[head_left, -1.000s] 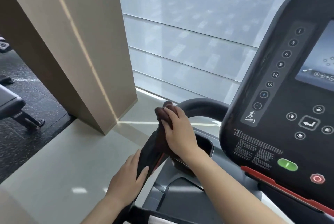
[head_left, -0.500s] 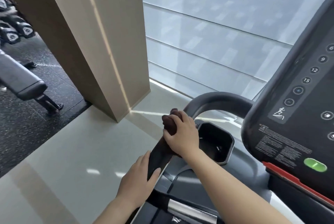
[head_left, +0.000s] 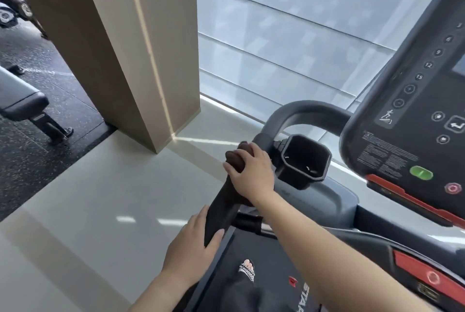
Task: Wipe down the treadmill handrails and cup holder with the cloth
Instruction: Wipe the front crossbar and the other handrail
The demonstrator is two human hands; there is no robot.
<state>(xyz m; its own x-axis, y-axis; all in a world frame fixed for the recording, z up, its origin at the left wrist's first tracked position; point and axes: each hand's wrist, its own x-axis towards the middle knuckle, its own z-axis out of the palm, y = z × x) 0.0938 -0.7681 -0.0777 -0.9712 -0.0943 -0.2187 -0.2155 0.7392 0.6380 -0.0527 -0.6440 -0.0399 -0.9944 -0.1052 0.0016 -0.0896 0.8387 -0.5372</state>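
The treadmill's left handrail [head_left: 221, 207] is a black bar that runs up toward a curved grey tube [head_left: 305, 111]. My right hand [head_left: 251, 172] is wrapped around the upper part of the rail, pressing a dark brown cloth [head_left: 235, 157] against it; only a bunched edge of the cloth shows past my fingers. My left hand [head_left: 192, 252] grips the same rail lower down, with no cloth in it. The black cup holder [head_left: 305, 158] sits just right of my right hand and looks empty.
The treadmill console [head_left: 407, 120] with buttons, a green key and a red stop key fills the right side. A beige pillar [head_left: 120, 42] stands left of the rail, and a padded bench [head_left: 24, 102] sits on dark flooring at far left. My sandalled foot [head_left: 247, 269] is on the belt.
The camera view has tilted down and shifted left, so the cup holder and belt now show fully. My right hand with the cloth sits slightly lower on the rail; the left hand keeps its grip.
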